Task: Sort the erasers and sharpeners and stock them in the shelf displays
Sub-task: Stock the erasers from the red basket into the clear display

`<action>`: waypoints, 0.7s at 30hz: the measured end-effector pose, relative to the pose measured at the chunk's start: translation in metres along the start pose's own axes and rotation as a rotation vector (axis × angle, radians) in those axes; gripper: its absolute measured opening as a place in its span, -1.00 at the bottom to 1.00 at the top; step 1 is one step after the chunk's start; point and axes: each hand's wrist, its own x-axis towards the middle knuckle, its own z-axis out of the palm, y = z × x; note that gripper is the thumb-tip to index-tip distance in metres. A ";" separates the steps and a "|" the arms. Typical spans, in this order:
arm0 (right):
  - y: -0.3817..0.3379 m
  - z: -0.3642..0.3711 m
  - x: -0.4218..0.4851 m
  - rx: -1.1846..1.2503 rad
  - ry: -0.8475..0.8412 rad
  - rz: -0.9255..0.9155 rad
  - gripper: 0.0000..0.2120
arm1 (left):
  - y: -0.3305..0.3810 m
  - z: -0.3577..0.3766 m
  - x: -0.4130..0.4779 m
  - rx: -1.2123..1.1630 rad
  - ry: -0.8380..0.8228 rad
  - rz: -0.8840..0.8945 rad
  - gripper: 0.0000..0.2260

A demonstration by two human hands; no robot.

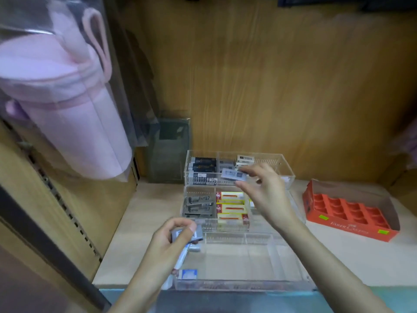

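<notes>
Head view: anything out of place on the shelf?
The orange box at the right looks askew to the clear trays, and its cells are empty. Nothing else stands out.

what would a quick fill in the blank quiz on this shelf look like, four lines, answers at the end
1. The right hand pinches a ____ eraser over the rear tray.
2. The bag hanging at the left is ____.
3. The slots of the orange box are all ____.
4. The grey erasers by the front tray are gripped by the ____ hand.

Missing words: grey; pink; empty; left.
</notes>
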 end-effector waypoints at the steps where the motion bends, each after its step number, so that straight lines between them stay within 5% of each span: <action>1: 0.008 0.003 0.020 -0.057 0.012 0.021 -0.73 | -0.001 -0.002 0.003 0.002 0.026 -0.002 -0.89; 15: 0.054 0.054 0.114 -0.489 -0.226 0.138 -0.88 | -0.001 -0.011 0.019 -0.070 0.064 -0.023 -0.86; 21: 0.050 0.061 0.118 -0.667 -0.184 0.062 -0.83 | 0.001 -0.009 0.022 -0.110 0.060 0.007 -0.77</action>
